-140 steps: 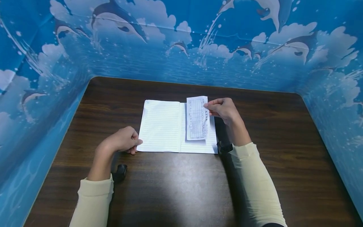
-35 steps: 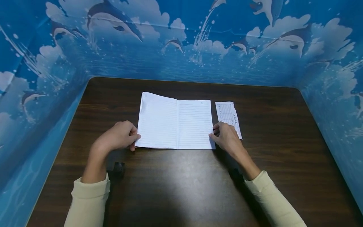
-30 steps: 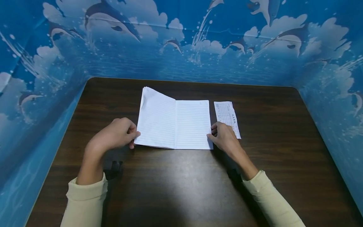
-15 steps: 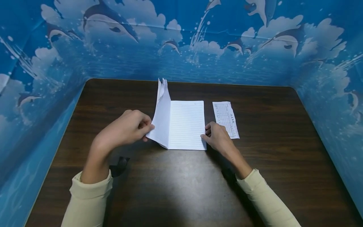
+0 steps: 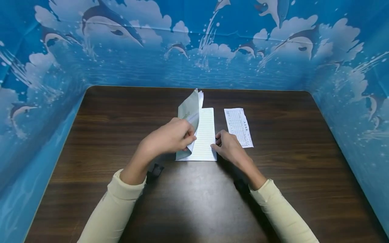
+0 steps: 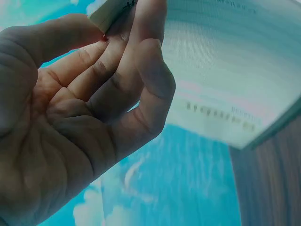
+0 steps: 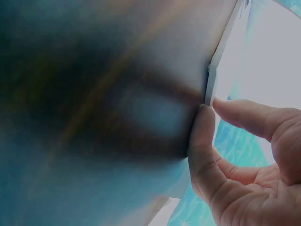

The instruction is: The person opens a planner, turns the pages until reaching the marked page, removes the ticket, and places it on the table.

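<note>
A lined notebook stands half folded in the middle of the table, its right page lying flat. My left hand pinches the lower outer corner of the left cover and its pages, which are raised and lean over to the right. Printed lettering shows on that pale cover in the left wrist view, beside my left fingers. At the right edge, my right hand pinches the notebook between thumb and fingers; the right wrist view shows its thin edge. Right of it lies a printed paper slip with a table grid.
The dark wood table has a blue dolphin-print cloth along its back and sides. A small black device sits under the left wrist.
The slip came off the page and was set down to the right. Since then my left hand has lifted the left cover and pages and swung them rightward. My right hand moved to the notebook's right edge.
</note>
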Motion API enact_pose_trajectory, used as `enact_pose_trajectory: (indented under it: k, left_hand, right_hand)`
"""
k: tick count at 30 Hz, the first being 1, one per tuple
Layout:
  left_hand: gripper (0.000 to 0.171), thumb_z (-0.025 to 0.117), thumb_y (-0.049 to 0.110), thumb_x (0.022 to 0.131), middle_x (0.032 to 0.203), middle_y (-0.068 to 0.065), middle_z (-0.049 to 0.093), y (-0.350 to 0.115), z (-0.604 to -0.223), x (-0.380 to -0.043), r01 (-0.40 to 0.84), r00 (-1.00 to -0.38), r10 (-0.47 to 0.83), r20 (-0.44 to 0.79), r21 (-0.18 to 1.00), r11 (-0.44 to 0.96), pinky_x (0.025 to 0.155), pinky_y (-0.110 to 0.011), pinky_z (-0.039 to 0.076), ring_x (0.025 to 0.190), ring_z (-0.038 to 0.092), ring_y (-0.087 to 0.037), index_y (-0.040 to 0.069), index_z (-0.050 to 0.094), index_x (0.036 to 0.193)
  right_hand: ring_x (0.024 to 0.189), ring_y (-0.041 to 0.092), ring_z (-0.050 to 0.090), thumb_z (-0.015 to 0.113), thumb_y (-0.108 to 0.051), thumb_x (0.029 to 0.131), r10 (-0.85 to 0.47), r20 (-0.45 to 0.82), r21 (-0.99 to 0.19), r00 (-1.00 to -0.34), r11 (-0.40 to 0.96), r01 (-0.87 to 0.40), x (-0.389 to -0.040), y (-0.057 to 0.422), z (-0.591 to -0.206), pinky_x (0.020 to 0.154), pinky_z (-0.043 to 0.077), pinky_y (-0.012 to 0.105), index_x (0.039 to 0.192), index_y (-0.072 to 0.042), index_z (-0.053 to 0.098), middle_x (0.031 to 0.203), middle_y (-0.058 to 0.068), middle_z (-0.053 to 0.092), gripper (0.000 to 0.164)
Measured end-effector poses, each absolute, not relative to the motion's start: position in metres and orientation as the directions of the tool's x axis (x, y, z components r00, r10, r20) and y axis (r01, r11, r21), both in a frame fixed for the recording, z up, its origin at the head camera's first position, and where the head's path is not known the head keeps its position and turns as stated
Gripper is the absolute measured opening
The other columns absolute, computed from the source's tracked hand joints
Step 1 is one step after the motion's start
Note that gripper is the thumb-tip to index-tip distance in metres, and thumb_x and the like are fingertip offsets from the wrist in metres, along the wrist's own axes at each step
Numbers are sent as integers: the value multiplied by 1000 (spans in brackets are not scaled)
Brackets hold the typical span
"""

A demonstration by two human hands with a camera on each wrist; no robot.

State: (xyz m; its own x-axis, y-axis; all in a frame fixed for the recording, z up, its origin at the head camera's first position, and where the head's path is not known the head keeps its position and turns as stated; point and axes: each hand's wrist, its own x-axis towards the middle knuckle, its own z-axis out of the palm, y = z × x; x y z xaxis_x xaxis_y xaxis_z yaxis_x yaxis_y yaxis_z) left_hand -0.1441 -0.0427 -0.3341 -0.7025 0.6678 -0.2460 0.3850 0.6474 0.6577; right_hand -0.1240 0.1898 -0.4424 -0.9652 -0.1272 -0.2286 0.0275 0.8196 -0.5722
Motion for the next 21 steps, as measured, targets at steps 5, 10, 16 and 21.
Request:
enact_pose_trajectory:
  k: [5, 10, 16, 21]
  left_hand:
    - [42, 61, 10, 107, 57, 1, 55, -13, -352, -150, 443, -650, 712, -266, 629, 639, 56, -22, 37, 54, 55, -10, 12, 59, 66]
    - [49, 59, 6, 107, 52, 4, 56, 8, -375, -155, 466, -605, 741, -292, 625, 627, 59, -22, 41, 49, 55, -10, 16, 49, 60]
    - [54, 54, 1, 105, 48, 7, 36, 25, -401, -160, 436, -576, 724, -379, 606, 665, 48, -22, 28, 43, 29, -7, 18, 40, 56]
    - [51, 56, 7, 107, 50, 7, 33, 36, -421, -157, 344, -573, 684, -452, 624, 701, 48, -22, 25, 44, 25, -7, 18, 42, 59]
  right_hand:
    - [94, 26, 74, 74, -15, 100, -129, -278, -565, -952, 823, 54, -124, 191, -441, 83, 60, 39, 123, 4, 64, 108, 16, 77, 31]
    - [83, 20, 71, 63, -15, 103, -136, -294, -594, -946, 802, 70, -127, 196, -440, 78, 57, 36, 122, 4, 65, 104, 16, 77, 27]
    - [72, 17, 73, 51, -11, 107, -181, -320, -699, -930, 707, 103, -131, 199, -443, 69, 59, 31, 124, 7, 62, 103, 18, 74, 27]
    - [78, 19, 72, 50, -9, 108, -186, -323, -743, -928, 657, 126, -128, 202, -447, 71, 59, 30, 125, 9, 64, 106, 21, 74, 28]
